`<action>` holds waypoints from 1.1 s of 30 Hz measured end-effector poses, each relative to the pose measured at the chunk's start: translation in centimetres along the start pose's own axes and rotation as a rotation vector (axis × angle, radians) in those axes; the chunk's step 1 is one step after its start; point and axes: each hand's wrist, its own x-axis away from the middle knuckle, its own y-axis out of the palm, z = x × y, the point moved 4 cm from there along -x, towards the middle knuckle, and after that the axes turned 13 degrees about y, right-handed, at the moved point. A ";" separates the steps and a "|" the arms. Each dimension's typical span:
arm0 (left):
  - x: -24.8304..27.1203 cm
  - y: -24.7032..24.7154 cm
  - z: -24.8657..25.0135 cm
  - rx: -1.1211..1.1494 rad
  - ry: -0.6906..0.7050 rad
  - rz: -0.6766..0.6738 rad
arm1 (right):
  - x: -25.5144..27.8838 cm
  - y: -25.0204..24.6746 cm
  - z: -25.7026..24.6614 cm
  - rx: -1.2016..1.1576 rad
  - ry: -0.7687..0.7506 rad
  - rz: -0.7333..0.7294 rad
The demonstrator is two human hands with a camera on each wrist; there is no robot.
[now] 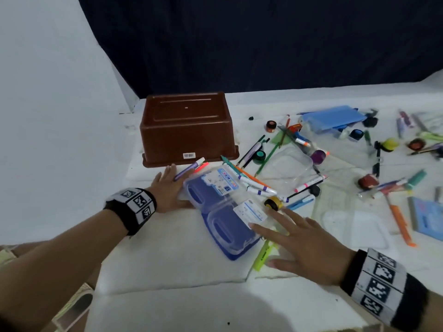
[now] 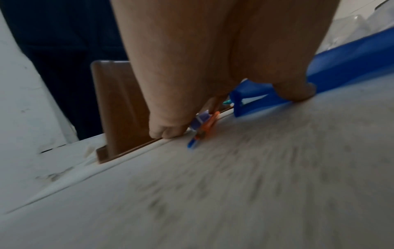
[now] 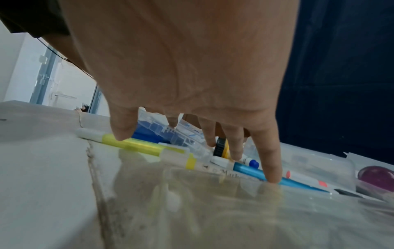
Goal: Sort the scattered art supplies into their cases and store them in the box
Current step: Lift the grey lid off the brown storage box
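A blue marker case (image 1: pixel 223 212) with a clear lid lies on the white table near me. My left hand (image 1: pixel 167 188) rests flat at its left end, fingers straight, thumb against the blue edge (image 2: pixel 319 74). My right hand (image 1: pixel 294 238) is spread over the case's right end, index fingertip on its white label, fingers straight (image 3: pixel 268 160). A yellow highlighter (image 1: pixel 265 256) lies under the right palm (image 3: pixel 136 145). A purple marker and a pink marker (image 1: pixel 191 167) lie by the left fingertips. The brown box (image 1: pixel 187 128) sits upside down behind the case.
Markers, pencils and small paint pots are scattered across the right half of the table, with a clear open case (image 1: pixel 290 168), a light blue case (image 1: pixel 333 118) and a yellow-capped pot (image 1: pixel 273 202). A dark curtain (image 1: pixel 263 39) hangs behind.
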 end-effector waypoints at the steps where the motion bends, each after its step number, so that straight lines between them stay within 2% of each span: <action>1: -0.4 0.0 0.5 0.032 0.021 -0.001 | -0.1 -0.2 0.3 -0.012 0.008 0.021; 5: -1.5 -0.6 2.7 0.177 0.114 0.057 | -0.6 -1.3 1.8 0.029 0.094 0.013; 9: -2.4 -0.9 5.0 0.193 0.143 0.064 | -1.6 -1.5 3.6 0.057 0.113 0.076; 13: -2.8 -1.8 5.4 0.308 0.108 0.051 | -1.7 -1.7 3.8 0.052 0.103 0.044; 18: -1.0 -2.6 3.8 0.558 0.072 0.188 | -0.8 -2.8 3.1 -0.013 0.104 0.092; 20: 0.1 -2.2 4.3 0.668 0.063 0.204 | -0.3 -2.6 2.7 -0.029 0.043 0.088; 24: 1.5 -1.3 8.2 0.659 0.127 0.173 | -0.1 -1.3 1.6 0.034 -0.145 0.057; 26: 1.1 -0.8 8.9 0.614 0.077 0.185 | -0.1 -0.7 1.2 0.040 -0.174 0.056; 29: 0.1 0.0 8.6 0.630 0.064 0.227 | -0.2 -0.7 1.0 0.105 -0.135 0.044; 33: -1.5 0.7 9.1 0.691 0.081 0.327 | -0.3 -0.5 2.3 0.120 -0.053 0.100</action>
